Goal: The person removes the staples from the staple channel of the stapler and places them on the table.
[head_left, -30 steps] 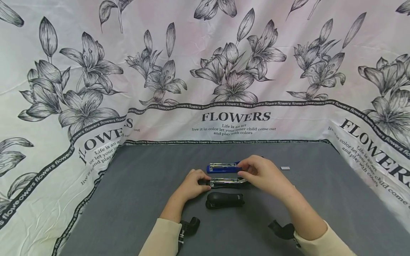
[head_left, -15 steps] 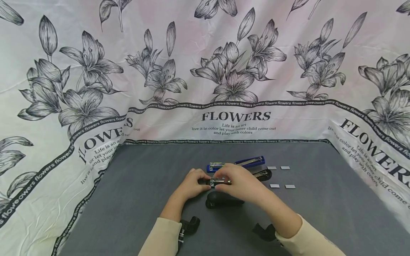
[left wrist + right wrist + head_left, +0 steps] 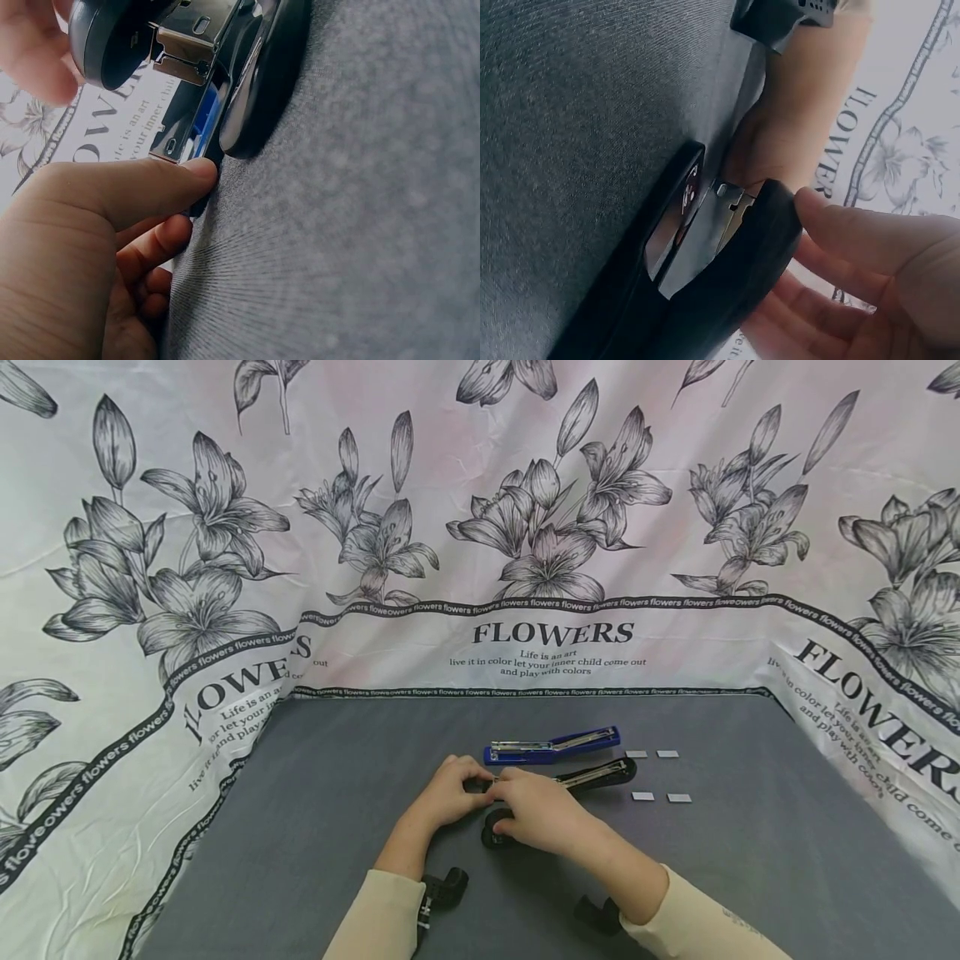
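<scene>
Since the earlier frame the right hand (image 3: 543, 810) has moved leftward, away from the surface's (image 3: 300, 860) far edge. The left hand (image 3: 450, 791) pinches the left end of the opened black stapler (image 3: 603, 772), probably for steadying it. The right thumb is at the head of the second black stapler (image 3: 491, 832) — whether it grips, I cannot tell. The blue stapler (image 3: 553, 748) lies open nearest the far edge; rightmost, four white pieces (image 3: 678, 797) lie apart, perhaps for working room.

head looks down, wrists close, sharing front stapler (image 3: 492, 830).
</scene>
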`<state>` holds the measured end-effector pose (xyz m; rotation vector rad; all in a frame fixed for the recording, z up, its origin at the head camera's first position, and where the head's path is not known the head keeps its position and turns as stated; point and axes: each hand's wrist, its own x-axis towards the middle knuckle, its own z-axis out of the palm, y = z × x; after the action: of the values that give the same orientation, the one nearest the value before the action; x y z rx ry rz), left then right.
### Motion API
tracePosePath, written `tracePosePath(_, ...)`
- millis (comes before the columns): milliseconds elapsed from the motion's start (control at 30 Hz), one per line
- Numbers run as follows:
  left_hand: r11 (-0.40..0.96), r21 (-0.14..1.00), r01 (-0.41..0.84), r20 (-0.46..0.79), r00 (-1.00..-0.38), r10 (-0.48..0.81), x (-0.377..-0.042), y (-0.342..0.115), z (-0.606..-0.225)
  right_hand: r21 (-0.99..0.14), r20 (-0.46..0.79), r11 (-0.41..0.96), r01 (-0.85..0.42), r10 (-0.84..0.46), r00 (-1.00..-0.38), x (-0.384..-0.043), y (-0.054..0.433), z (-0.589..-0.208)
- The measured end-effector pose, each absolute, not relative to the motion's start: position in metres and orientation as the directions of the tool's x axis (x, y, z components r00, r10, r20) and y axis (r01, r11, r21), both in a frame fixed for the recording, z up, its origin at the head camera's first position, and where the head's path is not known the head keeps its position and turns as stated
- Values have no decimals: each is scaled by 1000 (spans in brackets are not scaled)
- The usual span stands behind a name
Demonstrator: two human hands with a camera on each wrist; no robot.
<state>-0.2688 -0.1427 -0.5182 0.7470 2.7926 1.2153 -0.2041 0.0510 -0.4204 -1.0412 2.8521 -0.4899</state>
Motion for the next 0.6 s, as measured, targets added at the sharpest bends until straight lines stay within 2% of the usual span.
tracePosePath(600, 604, 650, 461, 188, -868, 460, -268, -143, -516, -342, 67, 697, -630, -651, -756, -205, 56, -426)
